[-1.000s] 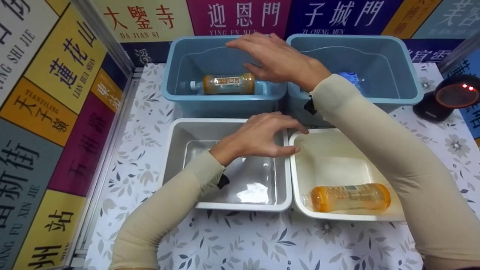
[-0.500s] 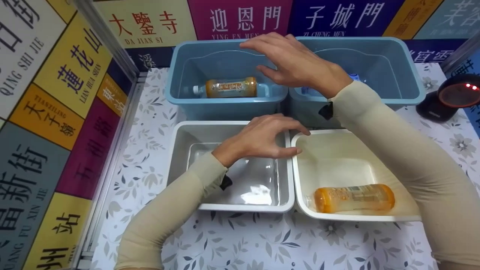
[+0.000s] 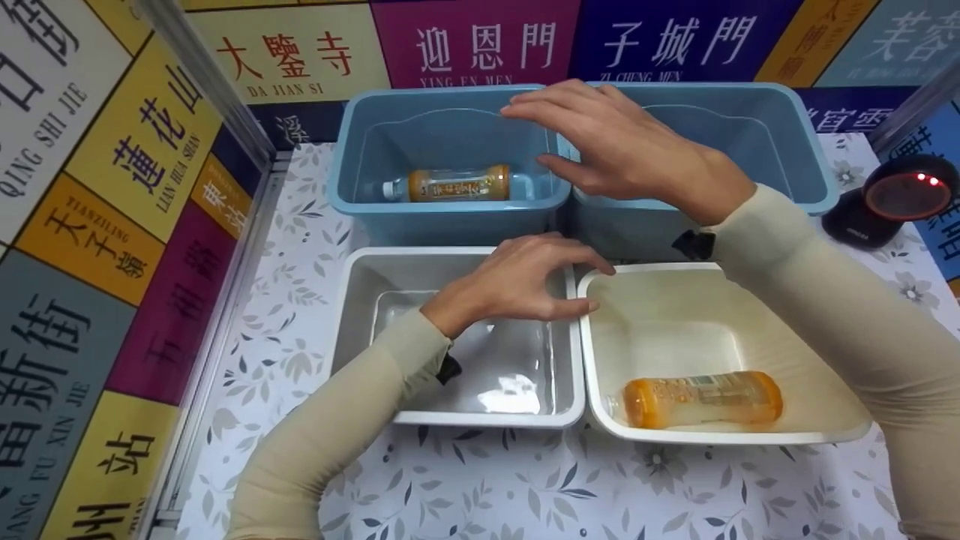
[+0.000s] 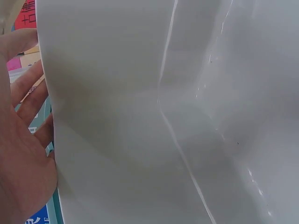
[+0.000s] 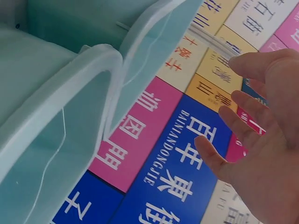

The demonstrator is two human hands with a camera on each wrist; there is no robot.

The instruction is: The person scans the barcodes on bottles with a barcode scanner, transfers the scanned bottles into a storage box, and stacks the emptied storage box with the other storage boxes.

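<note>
My left hand [image 3: 517, 277] hovers over the right side of the grey bin [image 3: 457, 418], fingers parted and holding nothing. Its thumb and forefinger tips reach toward the rim of the cream bin [image 3: 742, 436]. My right hand [image 3: 615, 142] hangs above the two blue bins, loosely bent and holding nothing; the right wrist view shows its spread fingers apart from the rims. A plastic bottle with orange ends [image 3: 459, 184] lies on its side in the left blue bin [image 3: 450, 206]. Another orange and clear bottle [image 3: 703, 400] lies in the cream bin.
The right blue bin [image 3: 817, 202] is partly covered by my right hand and forearm. A black device with red lights [image 3: 892, 199] stands at the right. Panels with large lettering [image 3: 480, 45] rise behind and at the left. A floral cloth [image 3: 480, 480] covers the table.
My right hand has moved to the right and slightly nearer, off the left blue bin's middle. My left hand has stayed nearly still. Both bottles lie where they were.
</note>
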